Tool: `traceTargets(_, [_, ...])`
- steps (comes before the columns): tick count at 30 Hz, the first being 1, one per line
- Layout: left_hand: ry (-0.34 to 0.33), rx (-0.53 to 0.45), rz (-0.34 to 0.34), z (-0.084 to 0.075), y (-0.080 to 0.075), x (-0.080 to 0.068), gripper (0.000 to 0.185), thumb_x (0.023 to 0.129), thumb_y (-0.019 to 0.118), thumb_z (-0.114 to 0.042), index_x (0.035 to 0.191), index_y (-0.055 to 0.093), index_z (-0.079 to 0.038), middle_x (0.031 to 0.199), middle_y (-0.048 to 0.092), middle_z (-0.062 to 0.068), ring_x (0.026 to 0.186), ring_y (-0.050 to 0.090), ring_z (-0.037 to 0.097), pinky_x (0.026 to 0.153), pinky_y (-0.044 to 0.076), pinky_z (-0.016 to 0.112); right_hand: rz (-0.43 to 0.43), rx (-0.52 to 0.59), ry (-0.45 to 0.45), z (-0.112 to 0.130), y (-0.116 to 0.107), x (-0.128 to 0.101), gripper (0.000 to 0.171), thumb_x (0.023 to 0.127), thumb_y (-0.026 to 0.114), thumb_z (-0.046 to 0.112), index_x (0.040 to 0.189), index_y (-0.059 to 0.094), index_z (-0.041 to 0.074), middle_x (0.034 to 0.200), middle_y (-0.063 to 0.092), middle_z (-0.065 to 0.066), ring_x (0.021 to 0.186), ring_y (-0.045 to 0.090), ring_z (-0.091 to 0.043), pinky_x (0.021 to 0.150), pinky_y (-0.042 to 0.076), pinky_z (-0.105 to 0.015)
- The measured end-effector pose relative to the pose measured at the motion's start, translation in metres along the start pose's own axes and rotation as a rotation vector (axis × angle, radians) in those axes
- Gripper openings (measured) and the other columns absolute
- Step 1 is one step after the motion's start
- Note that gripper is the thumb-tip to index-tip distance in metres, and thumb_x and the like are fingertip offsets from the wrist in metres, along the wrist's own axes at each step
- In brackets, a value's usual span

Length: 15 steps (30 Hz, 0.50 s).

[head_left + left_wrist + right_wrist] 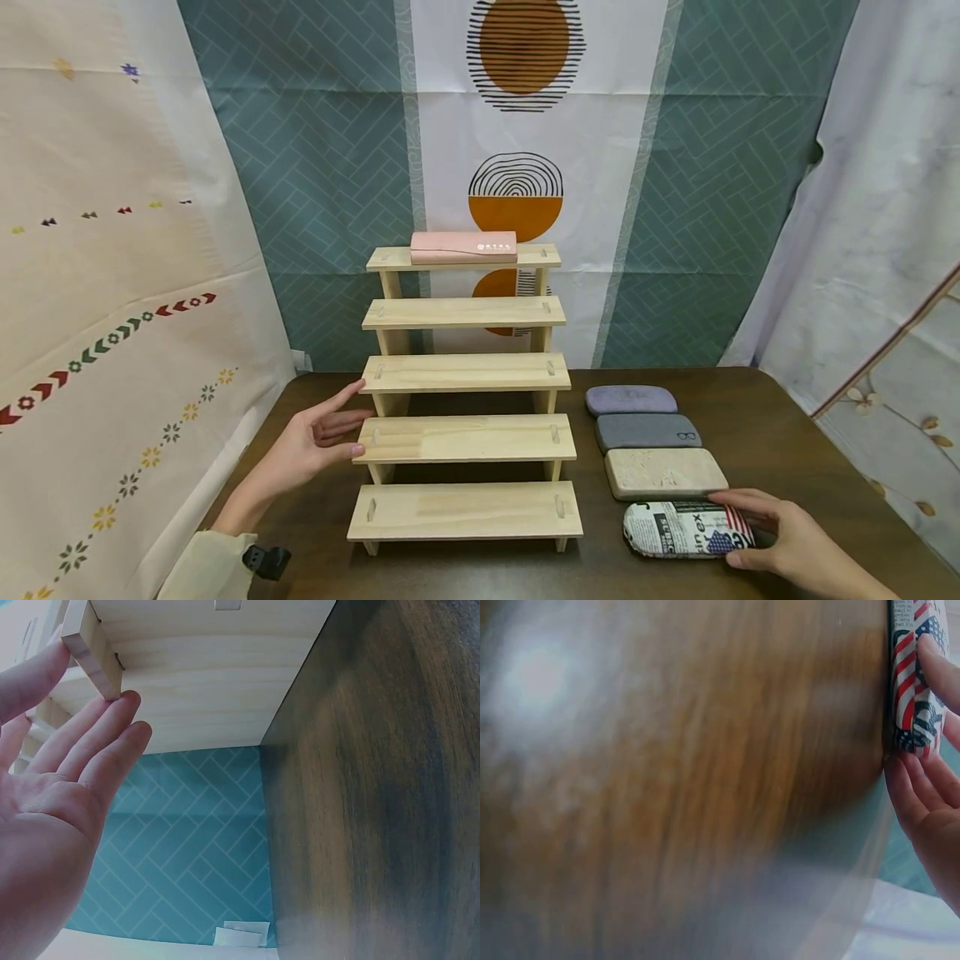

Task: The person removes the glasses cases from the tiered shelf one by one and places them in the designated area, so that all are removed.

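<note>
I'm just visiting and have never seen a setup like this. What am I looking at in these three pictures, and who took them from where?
No machine here: a person works with two bare hands and wears three cameras. The big picture comes from the head, looking down at a dark wooden table. The other two come from the wrists, so they show each hand close up.

On the table stands a wooden stepped rack with a pink case on its top step. Beside it lie four cases in a row: purple, grey, beige and a newspaper-print case.

The left hand is flat, fingers straight, touching the rack's side. The right hand has its grip on the end of the newspaper-print case, which lies on the table.
</note>
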<state>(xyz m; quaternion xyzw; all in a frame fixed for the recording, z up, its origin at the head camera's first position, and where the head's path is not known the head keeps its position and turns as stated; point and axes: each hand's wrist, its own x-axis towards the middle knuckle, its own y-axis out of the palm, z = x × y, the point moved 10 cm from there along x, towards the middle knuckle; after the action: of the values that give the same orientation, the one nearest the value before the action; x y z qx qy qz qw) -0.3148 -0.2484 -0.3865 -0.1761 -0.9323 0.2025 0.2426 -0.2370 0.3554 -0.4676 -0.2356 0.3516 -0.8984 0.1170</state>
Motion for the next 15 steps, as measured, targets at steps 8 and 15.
traceTargets(8, [-0.001,0.001,0.002,0.0010,0.0002,-0.0001,0.092,0.090,0.082,0.002,0.167,0.033,-0.011,0.160,0.042,0.025,0.130,0.062,0.027,0.094,0.056,0.027,0.024,0.160,-0.068,0.0015,-0.0015,-0.0005,0.062,0.072,0.090,-0.013,0.130,0.069,-0.004,0.131,0.065,0.013,0.113,0.063,0.003,0.088,0.051,-0.011])
traceTargets(15, [-0.002,0.007,0.005,0.0010,0.0003,0.0004,0.092,0.091,0.082,0.001,0.167,0.033,-0.013,0.161,0.042,0.024,0.130,0.062,0.026,0.095,0.055,0.027,0.015,0.127,-0.035,-0.0023,-0.0018,0.0021,0.059,0.072,0.092,-0.008,0.127,0.070,-0.004,0.126,0.067,0.013,0.112,0.062,0.005,0.087,0.050,-0.010])
